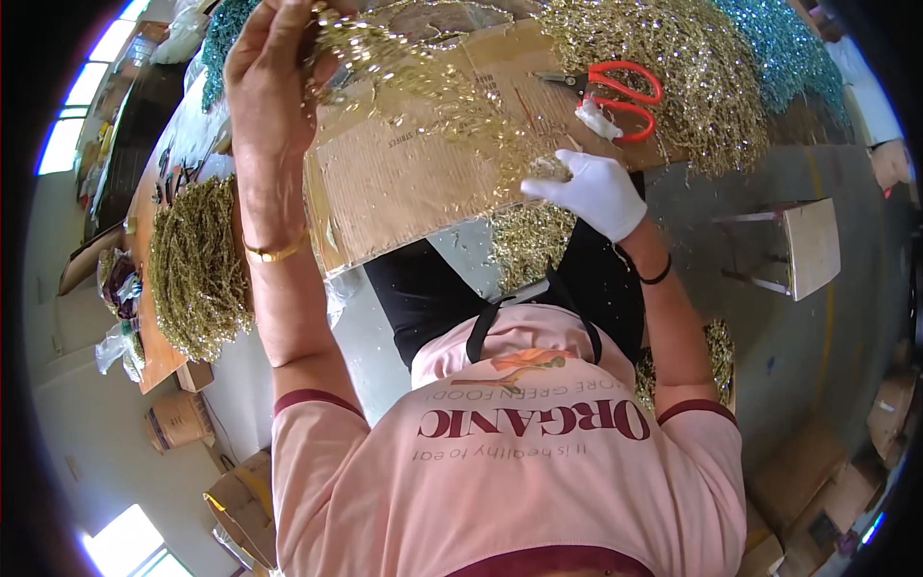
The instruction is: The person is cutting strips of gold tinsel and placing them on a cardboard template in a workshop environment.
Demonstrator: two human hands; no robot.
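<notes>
Bare left hand [274,72] grips gold tinsel garland strand [433,87] far left; white-gloved right hand [591,192] pinches its other end over flattened brown cardboard sheet [385,183]; red-handled scissors [615,96] beyond.

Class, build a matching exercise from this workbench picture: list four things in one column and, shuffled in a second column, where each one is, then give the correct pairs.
Things
1. red-handled scissors
2. gold bangle
3. white glove
4. teal tinsel pile

Places
A. on the left wrist
B. at the bench's far right, beyond the gold tinsel
C. lying on the flat brown cardboard sheet
D. worn on the right hand

Pairs: 1-C, 2-A, 3-D, 4-B
</notes>
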